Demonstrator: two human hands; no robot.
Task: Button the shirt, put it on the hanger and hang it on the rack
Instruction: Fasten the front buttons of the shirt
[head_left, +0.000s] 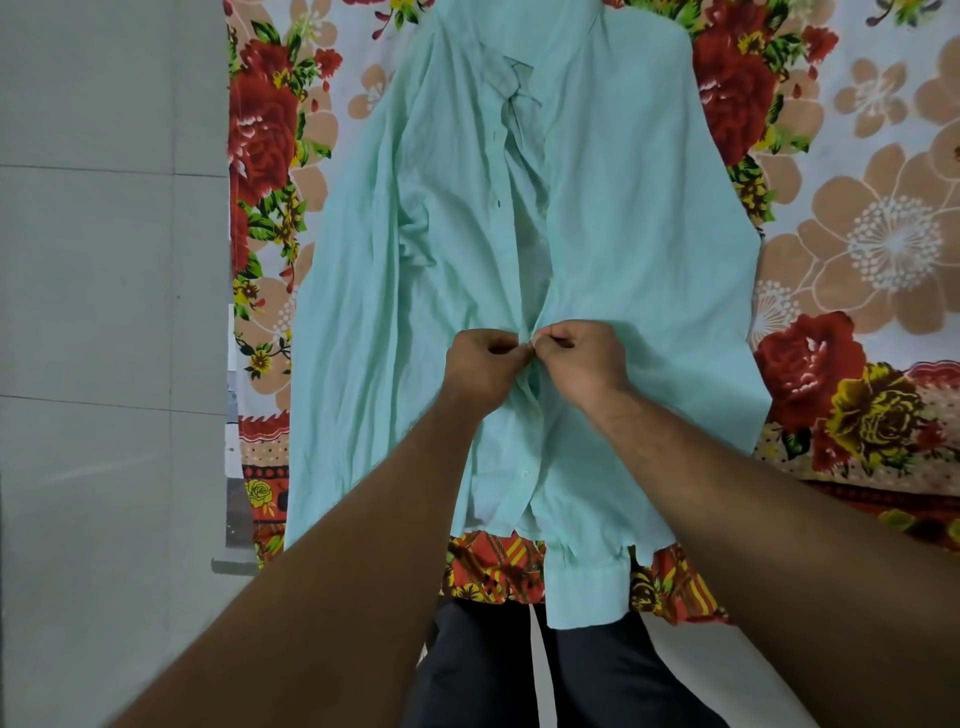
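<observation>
The shirt (613, 218) is lying face up on the floral bedsheet (857, 218), collar away from me, its upper front gaping unbuttoned. I am pinching its placket at mid-height with both hands, left hand (480, 371) and right hand (582, 358) touching, fingers clamped together on the fabric edges.

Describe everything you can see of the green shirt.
The pale mint-green long-sleeved button-up shirt, of thin creased fabric, lies face up on the floral bedsheet, collar away, hem and one cuff over the near edge. Its front gapes open above the middle. The left hand and right hand pinch the placket together mid-front.
</observation>
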